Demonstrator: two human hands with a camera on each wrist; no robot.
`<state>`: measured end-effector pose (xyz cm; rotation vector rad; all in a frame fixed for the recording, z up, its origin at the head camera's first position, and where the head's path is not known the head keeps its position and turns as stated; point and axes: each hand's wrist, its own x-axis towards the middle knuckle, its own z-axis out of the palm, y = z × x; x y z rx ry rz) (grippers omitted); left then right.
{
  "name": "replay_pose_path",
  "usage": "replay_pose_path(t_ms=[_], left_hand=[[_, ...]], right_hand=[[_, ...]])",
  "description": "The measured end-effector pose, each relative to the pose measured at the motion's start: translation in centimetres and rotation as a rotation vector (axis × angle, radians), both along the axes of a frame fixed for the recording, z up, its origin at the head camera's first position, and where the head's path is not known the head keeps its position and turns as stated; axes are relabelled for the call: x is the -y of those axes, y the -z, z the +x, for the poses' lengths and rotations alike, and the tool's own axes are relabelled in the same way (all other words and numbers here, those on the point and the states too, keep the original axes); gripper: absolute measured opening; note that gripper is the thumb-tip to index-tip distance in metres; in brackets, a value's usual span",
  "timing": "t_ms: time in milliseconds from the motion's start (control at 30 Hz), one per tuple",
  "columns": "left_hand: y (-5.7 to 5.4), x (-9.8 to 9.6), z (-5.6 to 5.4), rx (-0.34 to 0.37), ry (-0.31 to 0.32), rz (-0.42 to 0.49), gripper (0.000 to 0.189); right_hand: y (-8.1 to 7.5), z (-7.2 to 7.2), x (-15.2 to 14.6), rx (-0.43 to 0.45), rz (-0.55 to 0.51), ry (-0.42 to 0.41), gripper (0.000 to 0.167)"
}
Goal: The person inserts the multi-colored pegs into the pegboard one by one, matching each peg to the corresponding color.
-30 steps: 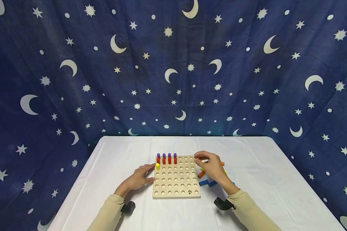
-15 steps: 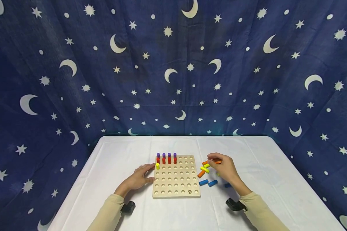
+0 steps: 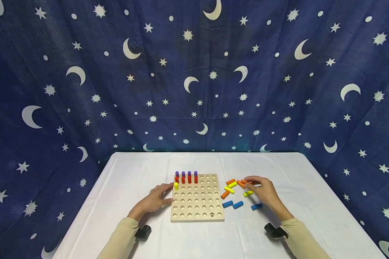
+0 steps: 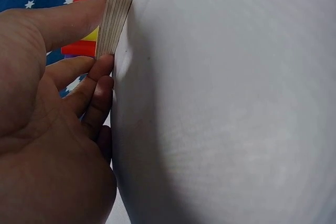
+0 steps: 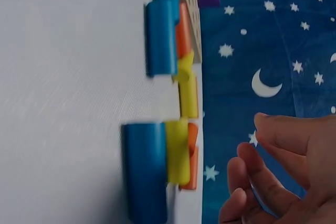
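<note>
My left hand (image 3: 153, 199) rests against the left edge of a wooden pegboard (image 3: 193, 204), thumb and fingertips touching its side. In the board's far left corner stand several purple pegs (image 3: 183, 174), a row of red pegs (image 3: 183, 180) in front of them, and one yellow peg (image 3: 176, 186). My right hand (image 3: 264, 190) hovers at the right side of the loose pegs, its fingertips near an orange peg (image 3: 241, 183). In the right wrist view its thumb and fingers are apart with nothing between them.
Right of the board lie loose pegs: another orange peg (image 3: 225, 194), a yellow peg (image 3: 247, 193), and blue pegs, one blue peg (image 3: 256, 207) lying nearest the right wrist. A white cloth (image 3: 168, 241) covers the table; a dark blue star-and-moon curtain (image 3: 194, 93) hangs behind.
My right hand has moved rightward from the board's far right corner to the far side of the loose pegs, uncovering several of them. My left hand has stayed at the board's edge.
</note>
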<state>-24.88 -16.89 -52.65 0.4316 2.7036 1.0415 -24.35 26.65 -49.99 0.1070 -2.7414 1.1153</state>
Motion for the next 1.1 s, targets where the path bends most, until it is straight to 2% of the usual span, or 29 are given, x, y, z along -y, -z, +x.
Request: replay_pose_path(t_ms=[200,533,700,833,1100], left_hand=[[0.1,-0.2,0.1,0.013,0.004,-0.003,0.069],[-0.3,-0.2,0.3,0.037,-0.003,-0.003,0.069],[-0.3,-0.1,0.3,0.019,-0.009,0.001,0.069],[-0.3,0.0,0.3,0.000,-0.004,0.001,0.068],[-0.1,-0.1,0.0,0.007,0.000,0.006,0.068]], right_hand=[[0.7,0.4,-1.6,0.101,0.036,0.026,0.026],[2.1,1.0,-3.0,0.180,0.051,0.014,0.029],[2.2,0.6,-2.9,0.175,0.067,-0.015,0.031],[2.6,0.2,-2.8,0.160,0.096,-0.006,0.028],[3.1,0.0,-2.8,0.162,0.118,0.008,0.019]])
